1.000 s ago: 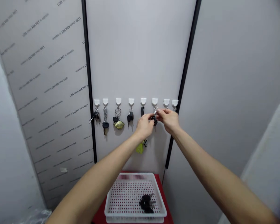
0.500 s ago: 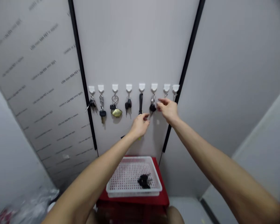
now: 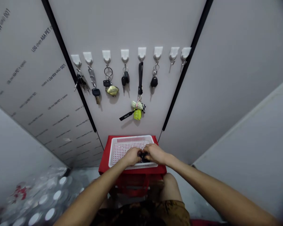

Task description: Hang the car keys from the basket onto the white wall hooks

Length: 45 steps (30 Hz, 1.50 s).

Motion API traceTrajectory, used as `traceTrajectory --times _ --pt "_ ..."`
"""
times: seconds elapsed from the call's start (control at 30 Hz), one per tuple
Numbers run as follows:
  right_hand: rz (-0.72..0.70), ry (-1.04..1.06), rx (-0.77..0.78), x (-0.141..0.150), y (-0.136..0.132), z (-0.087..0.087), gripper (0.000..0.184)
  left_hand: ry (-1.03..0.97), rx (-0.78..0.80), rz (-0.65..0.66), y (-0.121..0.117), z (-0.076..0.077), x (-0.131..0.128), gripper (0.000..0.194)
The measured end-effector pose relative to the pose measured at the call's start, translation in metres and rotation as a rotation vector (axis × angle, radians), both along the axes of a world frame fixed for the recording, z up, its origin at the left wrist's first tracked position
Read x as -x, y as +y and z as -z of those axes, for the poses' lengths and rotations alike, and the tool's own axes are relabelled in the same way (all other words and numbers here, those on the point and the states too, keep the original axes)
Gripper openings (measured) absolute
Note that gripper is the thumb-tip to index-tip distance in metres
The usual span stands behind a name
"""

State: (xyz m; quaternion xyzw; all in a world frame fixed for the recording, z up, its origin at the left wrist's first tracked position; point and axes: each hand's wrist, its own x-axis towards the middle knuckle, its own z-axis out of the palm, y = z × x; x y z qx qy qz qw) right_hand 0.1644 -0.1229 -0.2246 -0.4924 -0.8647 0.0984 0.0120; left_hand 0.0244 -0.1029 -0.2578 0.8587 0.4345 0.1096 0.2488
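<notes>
Both my hands are down in a white plastic basket [image 3: 111, 157], on a bunch of black keys [image 3: 145, 158] at its right side. My left hand [image 3: 132, 156] has its fingers curled onto the bunch from the left. From the right, my right hand [image 3: 155, 153] pinches at the same keys. My fingers partly cover the bunch. On the wall above, a key set with a black strap [image 3: 141, 77] and a lime-green fob [image 3: 137, 114] hangs from a white hook [image 3: 141, 54]. To its right hangs a black-headed key [image 3: 154, 81] on a ring.
The basket stands on a red-covered stool [image 3: 104, 163]. More keys hang on the left hooks, one with a brass-coloured tag [image 3: 112, 90]. Black strips [image 3: 186, 66] edge the wall panel. Wrapped bottles [image 3: 47, 201] are on the floor at lower left.
Both hands have come down from the hanging keys into the basket and closed around the black keys there. The view has tilted downward, and the lime-green key set shows fully.
</notes>
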Motion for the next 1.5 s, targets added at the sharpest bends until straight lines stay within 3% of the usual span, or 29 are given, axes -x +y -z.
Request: traceTrajectory --times 0.23,0.37,0.6,0.73,1.0,1.2,1.37,1.5 --pt "0.053 0.079 0.004 0.004 0.005 0.01 0.023 -0.175 0.069 -0.144 0.007 0.002 0.003 0.02" --pt "0.088 0.346 -0.039 0.0 0.008 -0.002 0.024 -0.406 0.034 -0.117 0.016 -0.02 0.004 0.018" --pt "0.246 0.867 0.035 -0.006 0.015 -0.048 0.017 -0.672 0.114 -0.084 0.029 -0.09 -0.009 0.012" --pt "0.299 1.039 -0.022 -0.012 0.02 -0.076 0.014 -0.802 0.102 -0.059 0.037 -0.123 -0.024 0.013" --pt "0.393 1.311 -0.378 -0.04 0.039 -0.164 0.012 -0.818 -0.347 -0.077 0.044 -0.194 -0.056 0.014" --pt "0.47 1.418 -0.582 -0.054 0.062 -0.225 0.008 -0.72 -0.519 -0.088 0.041 -0.243 -0.08 0.028" --pt "0.619 1.338 -0.635 -0.056 0.08 -0.24 0.007 -0.591 -0.509 -0.138 0.045 -0.264 -0.089 0.033" --pt "0.659 1.231 -0.633 -0.059 0.089 -0.233 0.009 -0.552 -0.494 -0.144 0.045 -0.254 -0.084 0.033"
